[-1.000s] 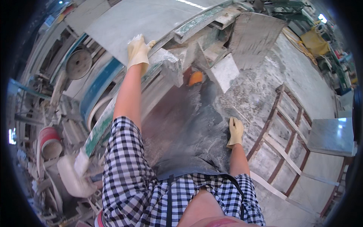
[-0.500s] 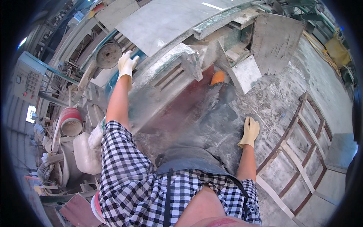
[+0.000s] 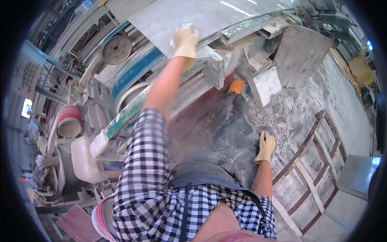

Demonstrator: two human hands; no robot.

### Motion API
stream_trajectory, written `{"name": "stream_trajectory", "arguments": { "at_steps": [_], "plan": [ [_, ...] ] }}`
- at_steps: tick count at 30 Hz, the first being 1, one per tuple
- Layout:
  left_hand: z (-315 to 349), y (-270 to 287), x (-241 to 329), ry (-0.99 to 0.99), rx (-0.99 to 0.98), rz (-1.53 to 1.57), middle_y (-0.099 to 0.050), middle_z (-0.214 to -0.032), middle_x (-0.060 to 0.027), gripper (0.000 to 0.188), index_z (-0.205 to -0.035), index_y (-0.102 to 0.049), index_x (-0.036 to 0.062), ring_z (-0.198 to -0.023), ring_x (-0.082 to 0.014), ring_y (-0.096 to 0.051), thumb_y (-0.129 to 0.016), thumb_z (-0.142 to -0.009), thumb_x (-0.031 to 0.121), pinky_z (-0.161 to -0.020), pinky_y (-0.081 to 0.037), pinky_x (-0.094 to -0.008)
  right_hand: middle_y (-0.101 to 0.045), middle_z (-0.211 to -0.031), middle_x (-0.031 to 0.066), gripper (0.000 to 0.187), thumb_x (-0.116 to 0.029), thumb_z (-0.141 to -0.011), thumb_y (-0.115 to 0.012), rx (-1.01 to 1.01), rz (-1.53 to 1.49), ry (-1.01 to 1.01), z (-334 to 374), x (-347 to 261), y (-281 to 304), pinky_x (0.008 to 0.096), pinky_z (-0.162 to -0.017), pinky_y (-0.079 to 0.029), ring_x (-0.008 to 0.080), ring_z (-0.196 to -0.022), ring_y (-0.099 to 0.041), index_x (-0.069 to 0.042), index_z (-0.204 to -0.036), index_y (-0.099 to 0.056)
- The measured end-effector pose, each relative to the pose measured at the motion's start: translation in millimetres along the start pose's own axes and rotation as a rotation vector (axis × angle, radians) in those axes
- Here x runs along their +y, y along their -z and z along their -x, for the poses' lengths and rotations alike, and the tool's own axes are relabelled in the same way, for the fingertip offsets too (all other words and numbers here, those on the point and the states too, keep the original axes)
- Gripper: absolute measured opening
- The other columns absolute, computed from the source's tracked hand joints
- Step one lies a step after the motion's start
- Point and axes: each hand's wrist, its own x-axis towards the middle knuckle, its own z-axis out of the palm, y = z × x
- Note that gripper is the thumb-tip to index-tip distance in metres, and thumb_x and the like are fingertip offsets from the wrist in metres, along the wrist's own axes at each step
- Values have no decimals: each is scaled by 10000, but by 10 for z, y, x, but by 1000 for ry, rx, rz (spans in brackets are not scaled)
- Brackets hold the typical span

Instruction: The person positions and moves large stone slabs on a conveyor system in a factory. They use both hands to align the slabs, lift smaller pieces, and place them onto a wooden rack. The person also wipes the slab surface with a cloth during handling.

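A pale-gloved hand, my left hand (image 3: 186, 40), lies over the near edge of a large grey slab (image 3: 157, 22), fingers reaching forward and a little blurred. Nothing shows in its grip. Low beside my dark, dusty apron (image 3: 234, 125), my right hand (image 3: 266, 147) wears the same kind of glove. Its fingers are curled closed; a dark grey patch shows just beyond them, and I cannot tell whether it is held. Under the slab runs a worn green and white frame (image 3: 135, 115).
An orange boot tip (image 3: 236, 86) shows by the frame. A grey board (image 3: 300, 56) leans at the right, with a ladder-like rack (image 3: 310, 141) nearer. At left stand a wheel (image 3: 117, 49), a red bucket (image 3: 69, 121), a wrapped white container (image 3: 86, 159) and a control box (image 3: 28, 72).
My left hand has moved right, from beside the wheel onto the slab's near edge. My right hand stays low at my side, nearly where it was. The view has shifted slightly.
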Motion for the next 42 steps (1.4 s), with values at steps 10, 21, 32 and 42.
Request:
{"name": "stream_trajectory", "arguments": {
  "at_steps": [10, 21, 32, 42],
  "plan": [
    [-71, -210, 297, -85, -124, -52, -666, -1352, -127, 399, -1246, -683, 63, -1387, -269, -526, -498, -989, 305, -1197, -327, -478, -727, -961, 209, 322, -333, -1004, -571, -203, 117, -101, -27, 301, 126, 508, -847, -524, 411, -950, -678, -96, -1153, -730],
    [-16, -289, 258, -164, -41, -149, -622, -1434, -128, 455, -1397, -611, 39, -1422, -278, -493, -478, -1040, 289, -1235, -282, -465, -697, -808, 205, 268, -305, -988, -595, -109, 141, -61, -118, 219, -5, 522, -736, -504, 412, -815, -661, -99, -1029, -761],
    [0, -178, 333, -172, -65, -122, -640, -1401, -142, 426, -1351, -640, 18, -1375, -296, -537, -429, -1048, 232, -1207, -335, -460, -680, -794, 220, 264, -304, -983, -604, -68, 111, -102, -96, 119, 77, 519, -744, -502, 414, -816, -653, -93, -1016, -758],
    [8, -217, 314, -192, -21, -90, -655, -1377, -142, 421, -1335, -648, 19, -1345, -293, -561, -432, -1040, 228, -1200, -349, -453, -674, -778, 212, 260, -299, -980, -604, -49, 100, -74, -96, 121, 76, 523, -745, -500, 410, -812, -654, -88, -981, -755]
  ]
}}
